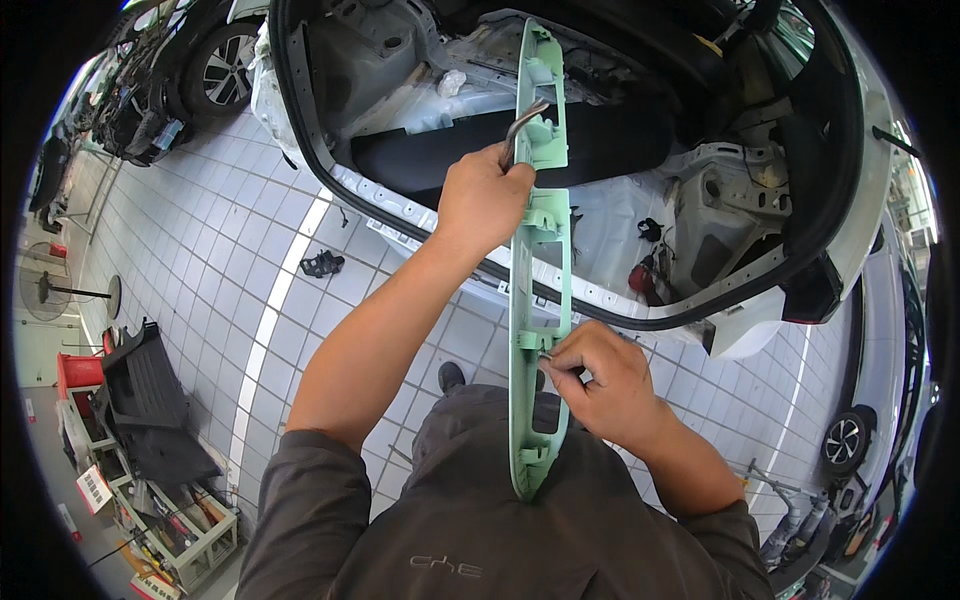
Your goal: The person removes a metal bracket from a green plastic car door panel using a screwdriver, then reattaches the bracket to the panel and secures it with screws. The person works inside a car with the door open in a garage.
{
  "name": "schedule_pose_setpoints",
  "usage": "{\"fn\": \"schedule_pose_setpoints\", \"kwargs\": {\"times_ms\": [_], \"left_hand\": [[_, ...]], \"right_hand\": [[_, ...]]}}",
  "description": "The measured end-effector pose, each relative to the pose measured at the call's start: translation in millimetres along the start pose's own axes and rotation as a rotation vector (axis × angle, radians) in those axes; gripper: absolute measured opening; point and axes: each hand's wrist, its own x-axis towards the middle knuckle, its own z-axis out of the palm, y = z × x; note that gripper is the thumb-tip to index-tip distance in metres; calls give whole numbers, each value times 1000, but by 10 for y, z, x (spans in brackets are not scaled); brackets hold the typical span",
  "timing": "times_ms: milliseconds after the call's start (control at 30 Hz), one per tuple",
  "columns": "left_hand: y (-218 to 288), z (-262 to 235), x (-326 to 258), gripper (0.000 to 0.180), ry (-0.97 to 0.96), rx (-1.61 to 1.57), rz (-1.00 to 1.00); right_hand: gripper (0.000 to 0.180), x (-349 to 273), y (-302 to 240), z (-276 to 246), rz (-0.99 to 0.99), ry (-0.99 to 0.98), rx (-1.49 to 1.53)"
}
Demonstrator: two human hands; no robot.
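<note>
A long, narrow pale-green car trim panel [522,290] with clip mounts and openings stands lengthwise in front of me, its near end against my dark shirt. My left hand [483,195] is closed around a curved grey metal tool [521,128] and rests by the panel's left edge. The tool's far end lies over the panel; its kind is hard to tell. Lower down, my right hand [605,380] is closed, thumb and fingers pinched at a clip mount on the panel's right side. Whatever those fingertips hold is too small to name.
Ahead is a white car's open, stripped rear [480,270] with a black rubber seal. A dark part [322,263] lies on the tiled floor. To the left stand a tool cart [190,545], a black liner [150,405] and a fan [75,292]; another car [885,370] is at right.
</note>
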Motion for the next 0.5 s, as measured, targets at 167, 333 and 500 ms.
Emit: {"fn": "schedule_pose_setpoints", "kwargs": {"times_ms": [167,333,500], "left_hand": [[64,-7,-52,24,9,14,12],[56,-32,-63,24,9,-14,43],[-4,-38,-69,24,6,-83,23]], "right_hand": [[17,-25,-96,44,135,38,12],[18,-16,-132,120,64,99,-93],[30,9,-37,27,-135,31,-348]]}}
